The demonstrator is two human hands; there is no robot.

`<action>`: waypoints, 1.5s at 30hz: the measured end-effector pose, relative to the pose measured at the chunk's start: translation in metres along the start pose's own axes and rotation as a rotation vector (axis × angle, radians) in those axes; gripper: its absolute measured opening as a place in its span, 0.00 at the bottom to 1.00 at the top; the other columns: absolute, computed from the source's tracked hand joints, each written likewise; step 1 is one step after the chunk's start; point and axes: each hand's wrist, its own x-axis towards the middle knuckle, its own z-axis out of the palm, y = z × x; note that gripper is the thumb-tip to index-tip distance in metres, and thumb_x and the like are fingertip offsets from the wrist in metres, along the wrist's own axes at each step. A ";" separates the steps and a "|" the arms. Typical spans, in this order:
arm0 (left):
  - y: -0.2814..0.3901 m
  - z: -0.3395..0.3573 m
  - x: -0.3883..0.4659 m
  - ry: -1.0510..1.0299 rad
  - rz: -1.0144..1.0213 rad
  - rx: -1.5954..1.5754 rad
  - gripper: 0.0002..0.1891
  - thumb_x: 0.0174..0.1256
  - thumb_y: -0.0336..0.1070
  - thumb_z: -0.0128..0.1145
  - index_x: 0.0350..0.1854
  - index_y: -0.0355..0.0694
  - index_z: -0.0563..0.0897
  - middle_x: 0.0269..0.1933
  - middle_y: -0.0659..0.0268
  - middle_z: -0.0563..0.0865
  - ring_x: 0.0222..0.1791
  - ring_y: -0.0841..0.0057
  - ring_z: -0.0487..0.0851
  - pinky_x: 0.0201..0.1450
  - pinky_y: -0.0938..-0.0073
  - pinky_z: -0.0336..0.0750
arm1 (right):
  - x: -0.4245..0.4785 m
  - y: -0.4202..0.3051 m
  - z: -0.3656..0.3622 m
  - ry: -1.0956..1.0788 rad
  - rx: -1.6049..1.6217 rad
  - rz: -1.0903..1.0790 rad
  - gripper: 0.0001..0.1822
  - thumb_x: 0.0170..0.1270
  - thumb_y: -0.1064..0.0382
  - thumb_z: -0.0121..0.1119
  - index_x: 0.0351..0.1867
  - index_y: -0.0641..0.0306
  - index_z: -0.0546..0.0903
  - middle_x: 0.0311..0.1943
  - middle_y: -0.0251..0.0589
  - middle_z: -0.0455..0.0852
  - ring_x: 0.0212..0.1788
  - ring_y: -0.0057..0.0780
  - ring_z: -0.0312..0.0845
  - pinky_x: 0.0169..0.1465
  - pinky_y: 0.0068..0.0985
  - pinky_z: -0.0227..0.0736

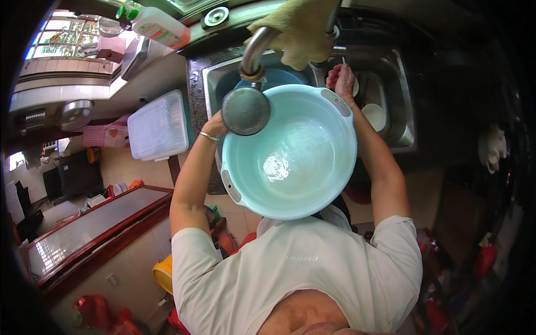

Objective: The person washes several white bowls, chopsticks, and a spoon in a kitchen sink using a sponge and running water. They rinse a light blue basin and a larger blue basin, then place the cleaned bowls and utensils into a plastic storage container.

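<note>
A light turquoise plastic basin [293, 184] with grey grips is tilted between my arms, over the near edge of the sink and close to my body. My left hand [218, 125] is at the basin's left side, its fingers hidden behind the round faucet head [246, 111] and the rim. Over the divider between the bowls is my right hand [342, 81], beyond the basin's rim, fingers bent near the faucet base; its grip is unclear. A blue basin [278, 77] sits in the left sink bowl. White dishes [374, 117] lie in the right bowl.
A yellow cloth [299, 31] hangs over the metal faucet pipe [255, 46]. On the ledge at upper left stands a pump bottle [161, 27] beside a round drain strainer [217, 16]. A lidded plastic box [159, 125] is left of the steel sink [402, 138].
</note>
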 end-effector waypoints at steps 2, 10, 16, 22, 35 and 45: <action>-0.012 0.005 0.024 0.001 -0.071 0.040 0.16 0.65 0.39 0.62 0.51 0.41 0.75 0.43 0.69 0.80 0.42 0.83 0.78 0.45 0.81 0.73 | 0.004 0.010 -0.009 -0.039 -0.028 0.057 0.22 0.77 0.46 0.35 0.38 0.62 0.72 0.19 0.37 0.76 0.14 0.23 0.70 0.16 0.23 0.66; 0.004 0.054 0.082 -0.122 -0.175 0.408 0.12 0.62 0.43 0.65 0.38 0.44 0.76 0.33 0.74 0.78 0.37 0.86 0.76 0.39 0.81 0.69 | 0.008 0.011 -0.027 -0.152 -0.094 0.189 0.27 0.75 0.40 0.38 0.40 0.64 0.74 0.19 0.36 0.77 0.15 0.23 0.70 0.16 0.23 0.66; 0.021 0.057 0.117 -0.124 -0.206 0.517 0.15 0.60 0.46 0.69 0.32 0.44 0.76 0.27 0.76 0.78 0.28 0.88 0.75 0.29 0.82 0.68 | 0.002 0.015 -0.058 -0.190 0.003 0.464 0.26 0.74 0.40 0.41 0.45 0.64 0.77 0.23 0.34 0.79 0.23 0.23 0.76 0.28 0.22 0.73; 0.012 0.029 0.113 -0.108 -0.208 0.574 0.18 0.60 0.49 0.68 0.25 0.44 0.74 0.23 0.76 0.77 0.24 0.89 0.74 0.24 0.84 0.64 | -0.055 -0.012 -0.074 -0.273 0.096 0.568 0.20 0.74 0.47 0.45 0.48 0.62 0.77 0.28 0.32 0.82 0.29 0.21 0.78 0.34 0.20 0.75; 0.062 -0.036 -0.007 0.207 0.066 0.854 0.13 0.66 0.38 0.60 0.24 0.37 0.78 0.24 0.81 0.73 0.26 0.90 0.68 0.26 0.82 0.64 | -0.117 -0.015 -0.037 -0.391 0.199 0.570 0.15 0.73 0.54 0.47 0.47 0.62 0.77 0.28 0.31 0.81 0.28 0.19 0.78 0.31 0.18 0.75; 0.085 -0.052 -0.052 0.438 -0.035 0.827 0.21 0.63 0.47 0.65 0.17 0.43 0.72 0.19 0.79 0.68 0.18 0.91 0.62 0.18 0.82 0.55 | -0.164 -0.001 0.021 -0.358 -0.175 0.417 0.18 0.73 0.47 0.45 0.46 0.59 0.77 0.32 0.31 0.79 0.32 0.18 0.75 0.34 0.17 0.72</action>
